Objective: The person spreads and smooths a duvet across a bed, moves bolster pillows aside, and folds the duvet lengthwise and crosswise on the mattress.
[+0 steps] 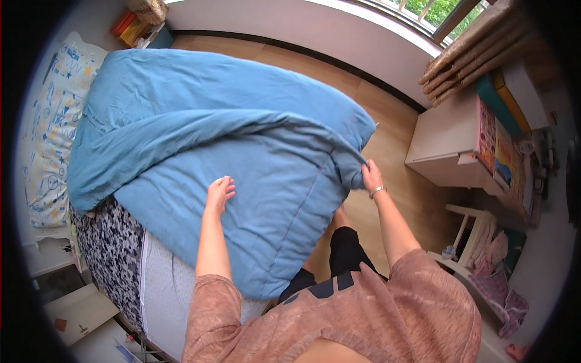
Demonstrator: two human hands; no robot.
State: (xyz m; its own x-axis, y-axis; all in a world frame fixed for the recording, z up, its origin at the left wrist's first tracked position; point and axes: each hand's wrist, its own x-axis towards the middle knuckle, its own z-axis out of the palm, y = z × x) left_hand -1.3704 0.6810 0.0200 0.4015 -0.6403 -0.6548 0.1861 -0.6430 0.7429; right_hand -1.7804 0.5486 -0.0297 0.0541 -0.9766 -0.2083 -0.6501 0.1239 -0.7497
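A large blue quilt (236, 175) lies across the bed, with one long fold running over its middle. At the quilt's right-hand corner, my right hand (373, 176) is closed on the edge and holds it raised beside the bed. My left hand (220, 193) is over the middle of the quilt, its fingers loosely bent and apart, with nothing in them. Whether it touches the cloth I cannot tell. A white pillow (57, 139) with blue and yellow drawings rests at the head of the bed, on the left.
The mattress (163, 302) shows at the near left, beside a dark patterned cloth (109, 254). A white cabinet (445, 139) stands at the right, under gathered brown curtains (466, 54). Nearer is a chair (463, 236) with clothes on it. Wooden floor (393, 127) runs along the bed.
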